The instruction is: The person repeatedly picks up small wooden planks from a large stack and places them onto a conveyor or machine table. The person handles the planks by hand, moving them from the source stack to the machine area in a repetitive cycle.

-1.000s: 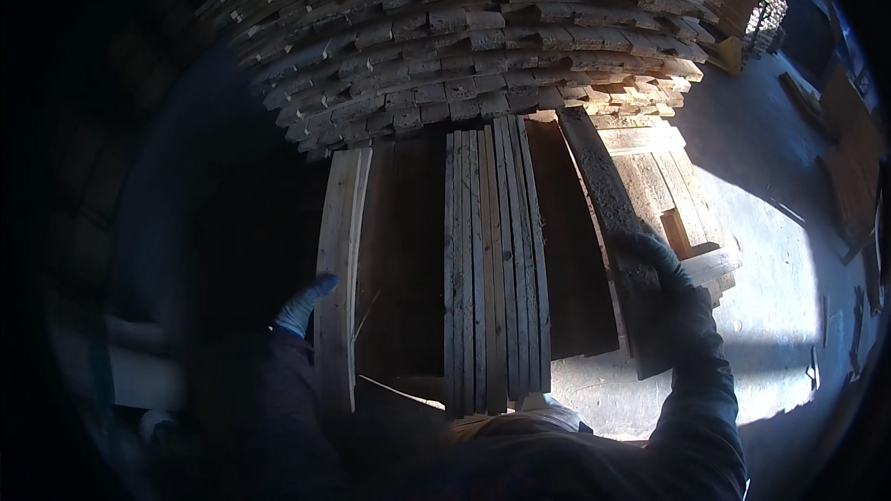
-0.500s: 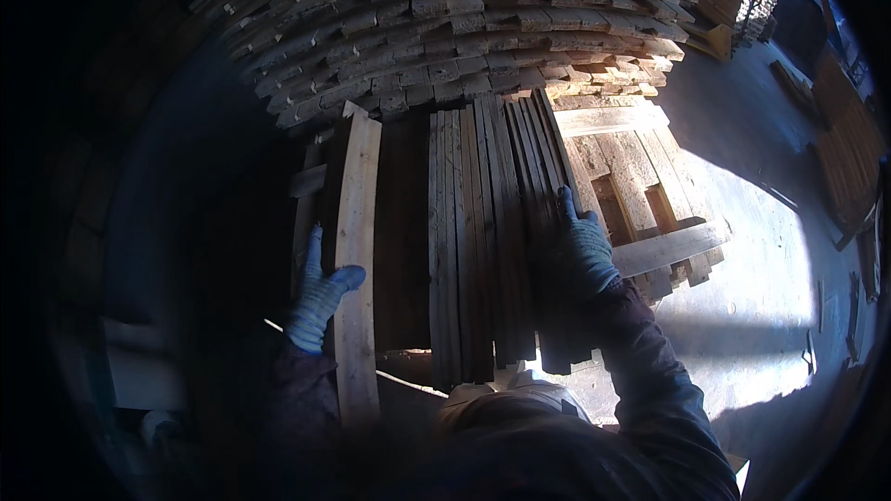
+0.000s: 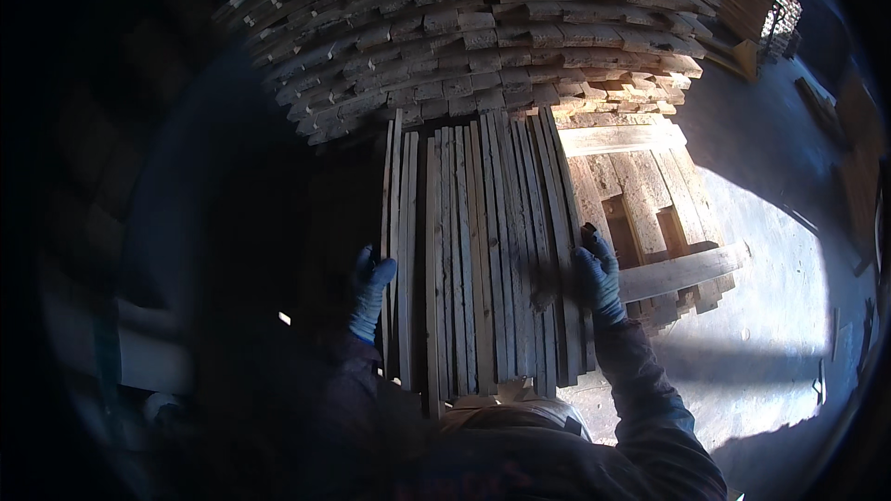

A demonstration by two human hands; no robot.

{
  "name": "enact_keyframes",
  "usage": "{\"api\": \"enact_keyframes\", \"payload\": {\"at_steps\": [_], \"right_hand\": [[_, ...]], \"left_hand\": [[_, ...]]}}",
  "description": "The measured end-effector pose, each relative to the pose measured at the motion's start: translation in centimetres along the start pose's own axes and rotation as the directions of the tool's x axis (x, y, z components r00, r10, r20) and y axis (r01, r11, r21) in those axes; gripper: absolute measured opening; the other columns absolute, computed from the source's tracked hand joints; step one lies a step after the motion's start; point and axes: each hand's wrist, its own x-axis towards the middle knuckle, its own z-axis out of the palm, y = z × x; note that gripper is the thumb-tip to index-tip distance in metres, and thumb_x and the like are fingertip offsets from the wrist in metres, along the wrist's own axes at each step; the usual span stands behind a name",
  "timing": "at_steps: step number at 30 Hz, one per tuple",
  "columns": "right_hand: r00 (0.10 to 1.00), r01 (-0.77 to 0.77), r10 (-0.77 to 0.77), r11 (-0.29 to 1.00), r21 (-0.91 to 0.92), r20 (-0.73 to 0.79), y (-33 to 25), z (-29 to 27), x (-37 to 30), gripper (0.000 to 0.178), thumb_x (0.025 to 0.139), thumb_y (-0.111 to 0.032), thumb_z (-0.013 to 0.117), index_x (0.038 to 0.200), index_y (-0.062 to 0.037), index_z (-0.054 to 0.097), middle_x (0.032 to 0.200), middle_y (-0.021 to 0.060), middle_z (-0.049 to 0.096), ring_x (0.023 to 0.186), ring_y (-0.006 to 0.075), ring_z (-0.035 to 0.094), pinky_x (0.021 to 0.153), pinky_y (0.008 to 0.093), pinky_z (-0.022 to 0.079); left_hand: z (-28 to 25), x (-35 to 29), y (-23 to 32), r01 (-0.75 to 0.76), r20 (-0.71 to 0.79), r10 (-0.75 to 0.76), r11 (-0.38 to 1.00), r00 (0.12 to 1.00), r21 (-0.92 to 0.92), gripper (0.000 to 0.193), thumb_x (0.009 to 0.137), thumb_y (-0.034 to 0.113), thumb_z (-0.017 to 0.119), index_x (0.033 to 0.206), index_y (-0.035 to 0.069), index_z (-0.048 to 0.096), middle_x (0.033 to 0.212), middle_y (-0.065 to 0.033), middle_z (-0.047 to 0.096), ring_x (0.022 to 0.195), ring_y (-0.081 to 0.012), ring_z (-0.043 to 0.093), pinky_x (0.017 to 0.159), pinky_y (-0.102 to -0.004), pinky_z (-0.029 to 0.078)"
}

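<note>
Several long wooden boards [image 3: 489, 260] stand on edge side by side, in a row between my two gloved hands. On the row's left side my left hand [image 3: 371, 292] presses against the outermost board [image 3: 390, 213], its thumb toward the boards and its other fingers partly in shadow. My right hand [image 3: 599, 276] bears on the right side of the row, fingers bent along the outer board. Both hands hold the row from its sides. A dark narrow gap separates the leftmost boards from the rest.
Ahead rises a tall stack of rough planks [image 3: 464, 46]. Sunlit boards [image 3: 640, 181] lie at the right, with crosspieces [image 3: 685, 274] over them. Concrete floor [image 3: 770, 315] shows farther right, and a yellow object [image 3: 745, 57] stands at the far right. Deep shadow covers the left side.
My left hand has moved right. The board beside it, lying tilted with its broad face showing, now stands on edge close to the row. My right hand remains at the row's right side.
</note>
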Motion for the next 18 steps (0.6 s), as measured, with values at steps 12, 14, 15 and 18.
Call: {"api": "enact_keyframes", "payload": {"at_steps": [12,14,15,18], "right_hand": [[0.933,-0.35,0.339,0.933,0.082,0.122,-1.3,3.8,0.0,0.048,0.098,-0.013,0.064,0.142,-0.0001,0.051,0.118,0.011,0.067,0.112,0.0184,0.06,0.103,0.0314,0.045],[0.957,-0.062,0.144,0.949,-0.308,0.25,-1.6,3.1,-0.8,0.047,0.097,-0.013,0.065,0.141,0.0,0.052,0.12,0.0119,0.066,0.114,0.0192,0.06,0.103,0.0323,0.046],[0.943,-0.209,0.254,0.955,-0.21,0.214,-0.9,2.7,-0.9,0.047,0.096,-0.011,0.067,0.14,-0.0006,0.053,0.122,0.0113,0.065,0.115,0.0186,0.06,0.103,0.0329,0.047],[0.842,-0.539,0.524,0.816,0.211,0.127,1.0,1.0,-3.2,0.047,0.092,-0.006,0.072,0.137,-0.0024,0.056,0.125,0.0094,0.063,0.117,0.0168,0.06,0.103,0.0349,0.05]], "left_hand": [[-2.0,-0.9,0.9,0.211,0.272,-0.164,0.965,0.948,-0.155,0.068,0.097,0.049,0.061,0.146,0.004,0.048,0.143,-0.0144,0.054,0.132,-0.0256,0.051,0.113,-0.0404,0.041],[-1.0,-0.7,4.4,0.303,0.346,-0.239,0.942,0.907,-0.144,0.078,0.089,0.06,0.067,0.143,0.005,0.051,0.128,-0.0161,0.06,0.116,-0.0287,0.059,0.099,-0.0441,0.051],[-1.5,-1.0,5.6,0.387,0.394,-0.303,0.909,0.868,-0.155,0.073,0.092,0.056,0.066,0.142,0.006,0.052,0.129,-0.0153,0.059,0.118,-0.027,0.057,0.102,-0.0427,0.049],[-1.5,-3.4,11.0,0.405,0.623,-0.275,0.911,0.732,-0.074,0.067,0.098,0.052,0.057,0.146,0.005,0.046,0.134,-0.0154,0.056,0.121,-0.0266,0.057,0.101,-0.0431,0.05]]}}
